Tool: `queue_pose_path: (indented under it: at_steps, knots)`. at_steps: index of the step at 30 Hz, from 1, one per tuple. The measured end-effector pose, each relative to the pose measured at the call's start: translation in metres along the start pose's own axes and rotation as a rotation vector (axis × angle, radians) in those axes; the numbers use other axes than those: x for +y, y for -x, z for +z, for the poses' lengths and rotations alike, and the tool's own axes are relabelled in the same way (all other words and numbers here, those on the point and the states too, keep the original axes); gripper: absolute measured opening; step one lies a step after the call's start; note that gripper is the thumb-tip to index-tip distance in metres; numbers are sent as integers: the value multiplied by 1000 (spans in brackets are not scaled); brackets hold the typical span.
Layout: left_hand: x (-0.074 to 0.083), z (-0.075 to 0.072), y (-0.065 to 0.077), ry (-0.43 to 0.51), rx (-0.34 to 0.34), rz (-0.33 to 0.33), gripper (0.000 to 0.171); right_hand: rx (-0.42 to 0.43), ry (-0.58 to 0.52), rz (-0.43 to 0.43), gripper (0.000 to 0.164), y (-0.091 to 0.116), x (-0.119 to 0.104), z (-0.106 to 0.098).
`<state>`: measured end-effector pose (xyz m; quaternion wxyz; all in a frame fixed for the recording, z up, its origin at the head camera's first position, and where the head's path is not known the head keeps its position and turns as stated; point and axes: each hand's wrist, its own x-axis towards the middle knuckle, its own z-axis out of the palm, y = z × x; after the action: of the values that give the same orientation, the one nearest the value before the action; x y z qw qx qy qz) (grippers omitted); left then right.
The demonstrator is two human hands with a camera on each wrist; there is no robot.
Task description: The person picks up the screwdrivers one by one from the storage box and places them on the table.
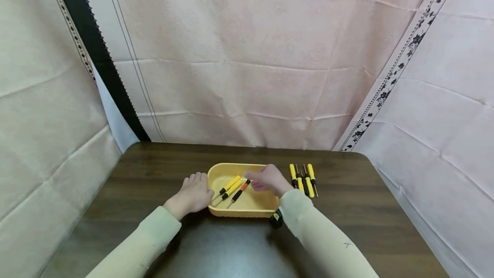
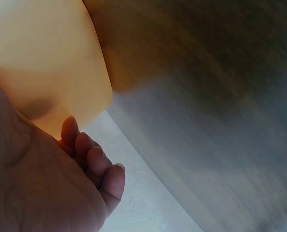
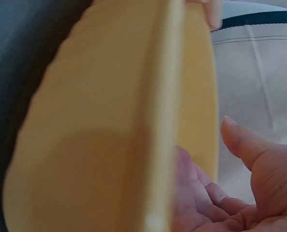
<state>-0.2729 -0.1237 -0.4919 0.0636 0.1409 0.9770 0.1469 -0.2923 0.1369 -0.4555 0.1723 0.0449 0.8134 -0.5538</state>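
A shallow yellow plastic tray (image 1: 243,213) sits on the table. Two yellow-and-black screwdrivers (image 1: 233,187) and one orange-and-black screwdriver (image 1: 239,193) lie in its left half. My left hand (image 1: 196,194) holds the tray's left end, thumb at the rim; in the left wrist view its loosely bent fingers (image 2: 99,162) lie by the outer wall. Above the tray, my right hand (image 1: 267,178) reaches in from the right, its fingertips close to the orange screwdriver's end. The right wrist view shows that thumb (image 3: 245,142) held apart from the fingers, with nothing between them.
Several yellow-and-black screwdrivers (image 1: 302,179) lie in a row right of the tray, alternating in direction. A small black object with a yellow-green mark (image 1: 276,219) sits by the tray's near right corner, beside my right sleeve. Pale cloth (image 1: 247,67) hangs behind the dark wooden table (image 1: 154,158).
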Motion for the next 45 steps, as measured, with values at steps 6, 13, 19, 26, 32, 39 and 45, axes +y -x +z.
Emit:
queue_pose_path:
  at_steps: [6, 13, 19, 26, 32, 39, 45]
  knots:
    - [4, -2, 1, -4, -12, -8, 42, -14, 87, 9, 40, -5, 11, 13]
    - [5, 1, 1, 0, -9, -1, 42, 19, 134, 23, 30, -8, 16, 21]
    - [5, 0, 1, 2, -4, 8, 41, 99, 214, 32, 32, -10, 19, 29]
    - [5, -2, 2, 5, -8, 3, 40, 115, 239, 10, 29, -14, 21, 34]
    - [5, 0, 2, 9, -3, 3, 41, 102, 226, 38, 26, -15, 23, 35]
    - [3, 0, 0, 0, -5, 4, 41, 98, 167, 117, 24, -14, 20, 37]
    - [2, -2, 1, -3, -8, -4, 42, 82, 86, 136, 25, -13, 18, 35]
